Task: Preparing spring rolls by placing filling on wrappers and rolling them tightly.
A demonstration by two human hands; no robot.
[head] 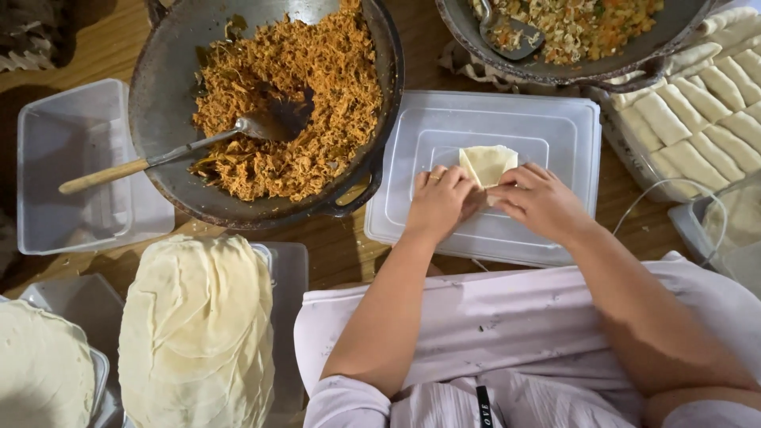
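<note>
The wooden tabletop is carrying everything. A big dark round wok of shredded orange-brown filling is sitting at upper left w/ a wooden-handled metal spatula resting in it, and a tall stack of pale round wrapper sheets is standing below it. At far right, a tray of finished pale rolls is filling up. In the middle, an upturned translucent white plastic lid is serving as the work surface – the small pale folded wrapper is lying on it. The step in hand, as I judge it, is folding & rolling; next probably calls for rolling the wrapper tight. The left hand and right hand are curling partly closed – fingertips pressing the wrapper's near edge.
</note>
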